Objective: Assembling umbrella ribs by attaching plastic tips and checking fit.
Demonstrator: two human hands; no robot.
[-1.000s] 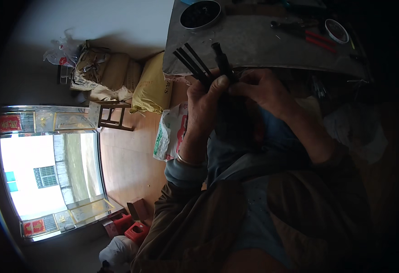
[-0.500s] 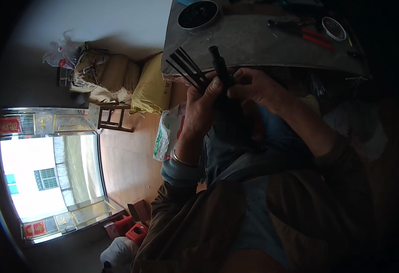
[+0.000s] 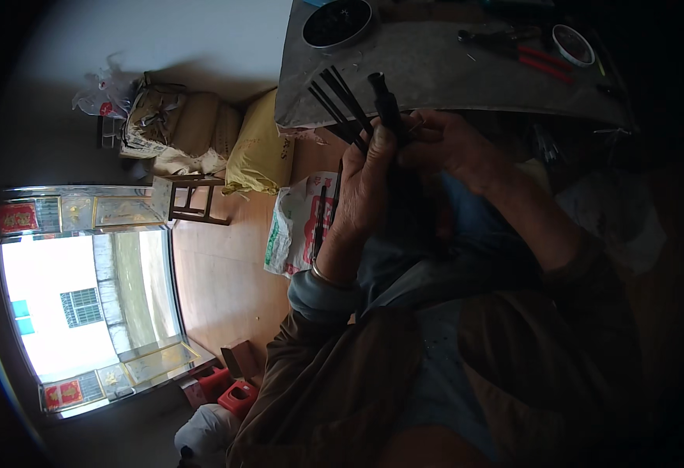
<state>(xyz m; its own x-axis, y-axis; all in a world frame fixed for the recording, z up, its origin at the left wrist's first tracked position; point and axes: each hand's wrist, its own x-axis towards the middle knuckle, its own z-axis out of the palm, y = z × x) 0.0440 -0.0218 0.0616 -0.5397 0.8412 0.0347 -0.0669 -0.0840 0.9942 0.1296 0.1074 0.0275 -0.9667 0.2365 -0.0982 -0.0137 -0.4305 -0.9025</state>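
My L hand (image 3: 365,183) is closed around a few thin dark rods (image 3: 340,97), which fan out up-L past my fingers; thumb is up against a dark tube (image 3: 387,101) w/ a narrower neck, standing roughly upright btwn my hands, just in front of the worktop (image 3: 435,82) edge. My R hand (image 3: 459,152) is at the tube's R side, low down, fingers bent in; too dark there, can't tell if it's gripping anything. More thin dark lengths show L of my L wrist, over a printed white bag (image 3: 287,234); can't tell if same rods. On worktop: bowl (image 3: 336,23) of dark bits far L, red-handled tool (image 3: 544,65) to the R, small round dish (image 3: 573,45) just beside it. Off L, well apart from my hands: yellow sack (image 3: 256,152), brown sacks (image 3: 194,121) next to it, wooden stool (image 3: 194,195) nr them on the floor (image 3: 217,265).
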